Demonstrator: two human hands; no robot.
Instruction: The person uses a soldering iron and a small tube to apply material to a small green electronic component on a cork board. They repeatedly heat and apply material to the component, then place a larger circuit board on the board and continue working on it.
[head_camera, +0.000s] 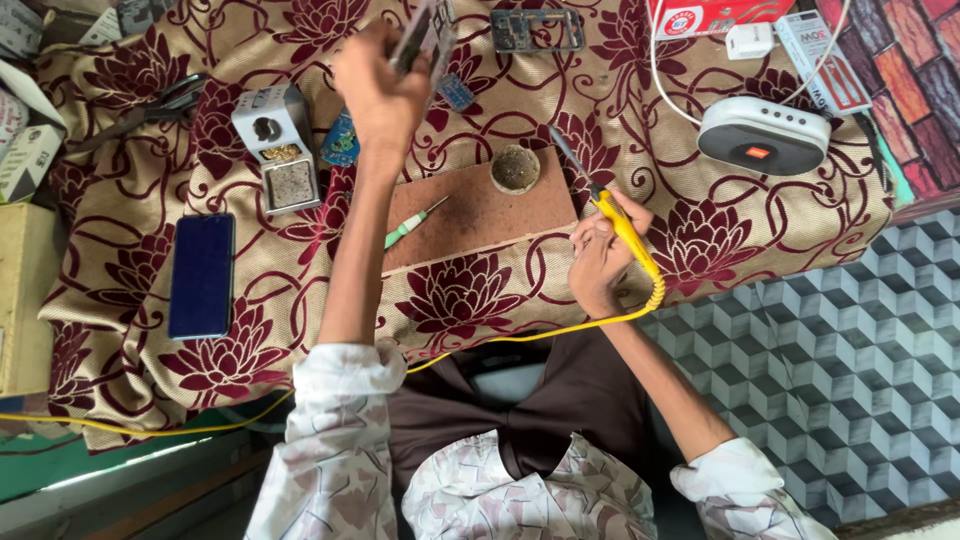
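My left hand (378, 90) is raised over the table and grips a small flat phone part (424, 35), held up near the top edge. My right hand (600, 258) holds a yellow-handled soldering iron (612, 212) like a pen, its metal tip pointing up-left toward a small round tin (515, 168). The tin stands on a brown work board (470, 215). A green-handled screwdriver (412, 224) lies on the board's left edge. The iron's yellow cord (520, 336) runs down across my lap to the left.
A floral maroon cloth (250, 290) covers the table. On it lie a dark blue phone (201, 276), a grey soldering stand (280, 148), scissors (150, 108), a metal phone frame (537, 30), a grey speaker (763, 135) with white cable, and boxes at the edges.
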